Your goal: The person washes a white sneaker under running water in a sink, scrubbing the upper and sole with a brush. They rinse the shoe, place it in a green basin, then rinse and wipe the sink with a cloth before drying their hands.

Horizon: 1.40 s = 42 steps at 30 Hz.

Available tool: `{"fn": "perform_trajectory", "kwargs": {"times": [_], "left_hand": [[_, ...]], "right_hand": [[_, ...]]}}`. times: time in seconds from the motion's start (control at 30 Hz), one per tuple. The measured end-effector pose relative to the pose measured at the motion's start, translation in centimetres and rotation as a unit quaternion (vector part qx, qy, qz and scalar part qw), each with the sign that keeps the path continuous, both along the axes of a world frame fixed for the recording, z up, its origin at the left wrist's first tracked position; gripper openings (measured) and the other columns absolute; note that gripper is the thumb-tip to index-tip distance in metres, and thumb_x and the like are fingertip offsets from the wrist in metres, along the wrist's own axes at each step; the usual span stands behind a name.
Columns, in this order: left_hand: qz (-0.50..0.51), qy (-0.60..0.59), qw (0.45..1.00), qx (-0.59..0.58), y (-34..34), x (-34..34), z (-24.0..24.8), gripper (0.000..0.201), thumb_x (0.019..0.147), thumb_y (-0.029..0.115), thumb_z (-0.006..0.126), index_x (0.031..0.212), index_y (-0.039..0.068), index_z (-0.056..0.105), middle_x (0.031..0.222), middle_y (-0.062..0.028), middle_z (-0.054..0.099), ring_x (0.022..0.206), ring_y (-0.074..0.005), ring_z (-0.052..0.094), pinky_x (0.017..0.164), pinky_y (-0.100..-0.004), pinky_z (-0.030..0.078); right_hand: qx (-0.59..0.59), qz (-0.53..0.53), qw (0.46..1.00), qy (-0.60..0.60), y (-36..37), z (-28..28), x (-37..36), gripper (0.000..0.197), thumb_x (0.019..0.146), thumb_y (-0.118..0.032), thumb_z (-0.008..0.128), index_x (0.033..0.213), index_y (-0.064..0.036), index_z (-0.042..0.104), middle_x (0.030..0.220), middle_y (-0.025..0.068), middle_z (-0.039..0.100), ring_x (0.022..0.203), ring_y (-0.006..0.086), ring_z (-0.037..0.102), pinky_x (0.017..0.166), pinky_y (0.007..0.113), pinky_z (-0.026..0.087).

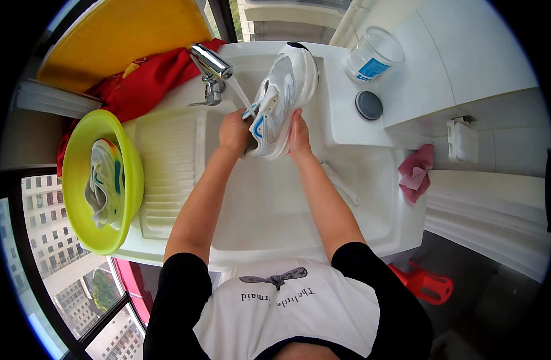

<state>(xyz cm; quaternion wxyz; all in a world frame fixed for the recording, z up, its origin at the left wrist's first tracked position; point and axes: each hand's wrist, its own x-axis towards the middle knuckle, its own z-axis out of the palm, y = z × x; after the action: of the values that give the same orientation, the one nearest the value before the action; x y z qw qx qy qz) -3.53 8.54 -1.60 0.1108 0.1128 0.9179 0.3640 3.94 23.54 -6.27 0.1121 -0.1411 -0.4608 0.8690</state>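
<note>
A white sneaker point(285, 90) with blue accents is held tilted over the white sink point(269, 231), its toe pointing away from me. My left hand point(233, 131) grips it at the heel opening, the fingertips partly hidden by the shoe. Along the sole side, my right hand point(299, 135) supports it, thumb showing and the other fingers hidden underneath. From the chrome faucet point(211, 65), a stream of water point(242, 96) runs onto the shoe near its opening. A white brush-like tool point(341, 183) lies in the sink to the right of my right forearm.
At the left, a yellow-green basin point(136, 180) holds another white sneaker point(106, 183) beside the ribbed washboard point(167, 174). A clear plastic tub point(377, 51) and a dark round lid point(368, 105) sit at the back right. A pink cloth point(416, 174) hangs over the right edge.
</note>
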Motion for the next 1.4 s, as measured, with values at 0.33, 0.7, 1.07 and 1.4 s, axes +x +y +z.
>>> {"fn": "perform_trajectory", "kwargs": {"times": [0.33,0.7,1.07,1.4], "left_hand": [[-0.062,0.301,0.944,0.118,-0.1,7.6,-0.3,0.025,0.086,0.019,0.060,0.103,0.000,0.056,0.074,-0.0114,0.058,0.086,-0.0285,0.055,0.081,-0.0356,0.042],[0.115,0.004,0.969,0.218,1.2,4.3,2.5,0.032,0.086,0.027,0.065,0.097,-0.003,0.060,0.069,-0.0008,0.057,0.059,-0.0106,0.044,0.056,-0.0297,0.040],[-0.003,-0.145,0.878,0.455,-1.4,3.9,1.2,0.020,0.083,0.015,0.068,0.098,0.003,0.065,0.089,-0.0001,0.063,0.079,-0.0095,0.054,0.070,-0.0253,0.045],[-0.069,0.019,0.953,0.295,-0.8,4.0,3.7,0.025,0.084,0.010,0.060,0.109,0.004,0.061,0.083,-0.0108,0.063,0.071,-0.0178,0.055,0.070,-0.0287,0.046]], "right_hand": [[0.086,-0.034,0.996,-0.010,0.6,1.7,-0.6,0.070,0.095,-0.053,0.039,0.137,0.0019,0.033,0.135,0.0102,0.043,0.123,0.0204,0.040,0.103,0.032,0.031],[0.292,-0.070,0.953,0.042,-2.3,1.9,0.4,0.064,0.092,-0.050,0.047,0.130,0.0003,0.038,0.126,0.0141,0.049,0.117,0.0232,0.046,0.099,0.032,0.035],[0.292,-0.073,0.954,0.013,-1.3,2.9,-0.9,0.061,0.093,-0.048,0.049,0.127,0.0023,0.041,0.119,0.0136,0.052,0.111,0.0221,0.048,0.097,0.031,0.036],[0.096,-0.081,0.991,-0.047,-2.6,0.7,-1.2,0.064,0.093,-0.054,0.043,0.123,0.0024,0.044,0.118,0.0115,0.052,0.107,0.0193,0.050,0.092,0.031,0.040]]}}
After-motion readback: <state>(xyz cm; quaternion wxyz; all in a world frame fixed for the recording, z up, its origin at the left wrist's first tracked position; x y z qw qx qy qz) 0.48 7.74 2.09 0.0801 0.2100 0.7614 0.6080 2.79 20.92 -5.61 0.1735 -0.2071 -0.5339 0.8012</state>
